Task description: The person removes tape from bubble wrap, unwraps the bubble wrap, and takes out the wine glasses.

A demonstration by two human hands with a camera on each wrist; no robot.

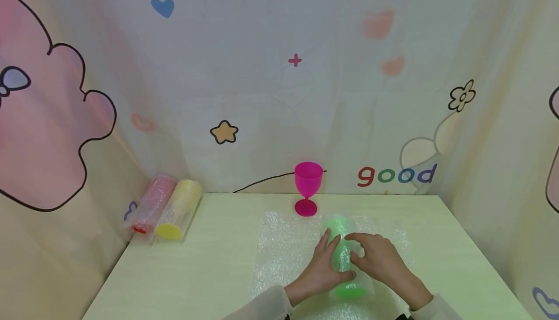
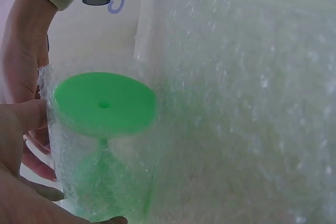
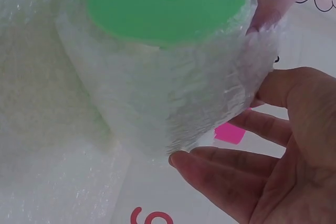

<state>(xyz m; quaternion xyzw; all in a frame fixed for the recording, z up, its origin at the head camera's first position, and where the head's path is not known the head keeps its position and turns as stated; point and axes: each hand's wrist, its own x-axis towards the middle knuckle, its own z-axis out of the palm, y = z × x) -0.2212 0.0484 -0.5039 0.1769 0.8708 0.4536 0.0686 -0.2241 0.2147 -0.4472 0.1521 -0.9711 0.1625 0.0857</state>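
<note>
Head view: left hand [image 1: 320, 271], fingers spread, rests on bubble-wrapped green goblet [image 1: 343, 257]; right hand [image 1: 382, 260], thumb and forefinger apart, touches it. Goblet lies toward bench [image 1: 183, 271] near edge, foot nearest, axis near-to-far. Pink goblet [image 1: 308, 178] stands by far edge.

The green cup [image 2: 121, 116] looks like smooth, matt plastic to me, the bubble wrap [image 1: 284, 247] bumpy, glossy plastic, the pink cup [image 1: 308, 180] smooth plastic, the curtain [image 1: 253, 67] matt cloth.

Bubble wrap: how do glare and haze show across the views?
Head: small glints speckle the wrap; left wrist: bright sparkles, the green base clearer than the hazy bowl; right wrist: whitish wrap obscures the bowl.
</note>
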